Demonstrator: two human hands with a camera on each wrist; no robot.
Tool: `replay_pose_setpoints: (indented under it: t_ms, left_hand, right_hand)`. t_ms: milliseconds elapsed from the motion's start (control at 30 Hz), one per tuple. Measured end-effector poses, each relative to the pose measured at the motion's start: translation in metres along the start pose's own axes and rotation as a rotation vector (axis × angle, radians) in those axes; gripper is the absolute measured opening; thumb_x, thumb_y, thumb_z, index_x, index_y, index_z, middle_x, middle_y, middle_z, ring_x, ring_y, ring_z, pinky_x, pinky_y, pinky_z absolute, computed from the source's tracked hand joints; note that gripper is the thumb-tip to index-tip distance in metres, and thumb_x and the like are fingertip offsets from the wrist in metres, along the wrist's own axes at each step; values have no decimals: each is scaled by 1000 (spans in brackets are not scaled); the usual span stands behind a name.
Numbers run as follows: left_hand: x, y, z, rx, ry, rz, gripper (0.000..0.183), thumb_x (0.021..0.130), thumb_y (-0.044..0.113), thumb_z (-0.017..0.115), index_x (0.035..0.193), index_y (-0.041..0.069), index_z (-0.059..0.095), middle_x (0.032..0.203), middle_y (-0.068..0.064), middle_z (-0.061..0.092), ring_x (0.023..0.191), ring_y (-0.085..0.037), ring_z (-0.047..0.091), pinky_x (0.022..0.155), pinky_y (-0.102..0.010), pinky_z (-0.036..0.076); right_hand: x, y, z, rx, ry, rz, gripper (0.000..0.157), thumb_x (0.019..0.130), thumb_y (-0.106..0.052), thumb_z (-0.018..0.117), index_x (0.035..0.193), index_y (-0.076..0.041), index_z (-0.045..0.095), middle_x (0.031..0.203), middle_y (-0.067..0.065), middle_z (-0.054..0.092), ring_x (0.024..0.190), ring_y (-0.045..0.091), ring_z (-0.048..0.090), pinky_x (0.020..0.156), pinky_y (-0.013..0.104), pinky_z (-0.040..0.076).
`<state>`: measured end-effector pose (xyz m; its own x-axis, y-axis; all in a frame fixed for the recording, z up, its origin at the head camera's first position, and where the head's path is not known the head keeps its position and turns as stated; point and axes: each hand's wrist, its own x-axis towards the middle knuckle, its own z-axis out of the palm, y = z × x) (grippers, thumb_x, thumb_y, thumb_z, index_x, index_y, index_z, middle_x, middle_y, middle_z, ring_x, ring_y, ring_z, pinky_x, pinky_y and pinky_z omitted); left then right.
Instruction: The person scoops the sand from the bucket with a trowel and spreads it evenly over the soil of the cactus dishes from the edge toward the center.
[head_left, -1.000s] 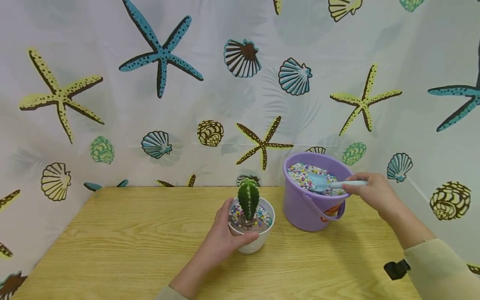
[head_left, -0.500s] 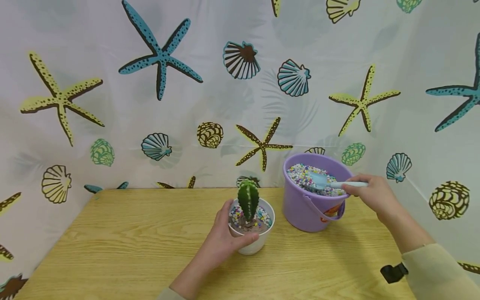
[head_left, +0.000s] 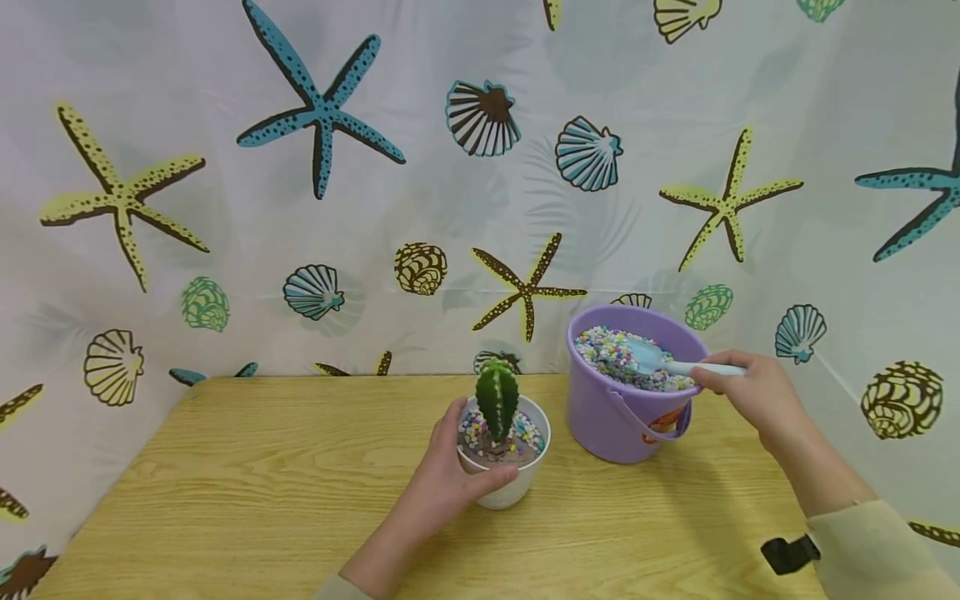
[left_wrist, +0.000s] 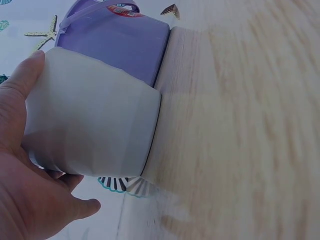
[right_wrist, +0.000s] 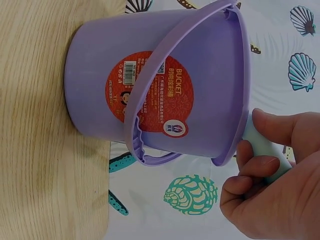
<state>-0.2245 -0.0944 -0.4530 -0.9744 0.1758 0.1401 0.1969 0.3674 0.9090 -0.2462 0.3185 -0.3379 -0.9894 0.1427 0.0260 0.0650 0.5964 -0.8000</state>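
My left hand (head_left: 448, 475) holds a white pot (head_left: 510, 493) on the table, thumb along the near rim and fingers at its left side. A green ribbed cactus (head_left: 497, 404) stands upright in the pot, with brown soil and coloured pebbles around its base. In the right wrist view, my right hand (right_wrist: 280, 175) grips the pale handle of a small light-blue shovel (head_left: 647, 357). The shovel's blade lies in small multicoloured pebbles (head_left: 592, 343) inside a purple bucket (head_left: 609, 425), its handle crossing the right rim. Some pebbles lie heaped at the blade's front.
The wooden table (head_left: 262, 467) carries the pot and the bucket, which stands close behind and right of the pot. A purple carrying handle (right_wrist: 165, 45) hangs down the bucket's front. Behind the table hangs a white curtain (head_left: 435, 192) printed with starfish and shells.
The shovel's blade has shifted slightly right and toward the back within the pebbles, and my right hand has moved a little right with it. My left hand and the pot stay in place.
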Motion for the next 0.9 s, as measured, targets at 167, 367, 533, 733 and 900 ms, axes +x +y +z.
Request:
replay_pose_setpoints:
  t_ms: [167,367,533,733,900]
  left_hand:
    - [0,0,0,-5,1,-1,124,84,50,97,175,13,21,170,-25,33,154,-46,41,124,-67,34]
    - [0,0,0,-5,2,2,124,84,50,97,175,14,22,170,-25,33,153,-46,41,124,-67,34]
    - [1,-3,1,-1,3,5,124,84,50,97,175,14,22,170,-26,33,153,-47,41,124,-67,34]
    - [2,-4,1,-9,-2,3,124,84,51,97,175,15,22,171,-25,33,154,-45,41,124,-67,34]
    - [2,-4,1,-13,-6,-3,124,84,52,97,175,16,22,172,-24,32,154,-45,40,124,-67,34]
  right_hand:
    - [-2,2,-3,10,8,6,60,107,-48,72,138,4,68,140,24,63,129,42,52,105,67,42]
    - [-3,5,-5,-4,23,-11,57,108,-45,72,137,4,69,133,21,64,122,38,52,99,58,44]
    - [-3,7,-5,-2,31,-15,55,108,-43,72,136,4,71,127,18,65,116,34,52,95,51,43]
    - [-5,5,-6,17,24,-2,56,108,-43,73,137,5,70,125,17,65,116,33,51,94,49,42]
    - [-6,5,-6,24,25,-11,56,107,-43,73,137,5,70,119,13,66,112,31,52,91,46,42]
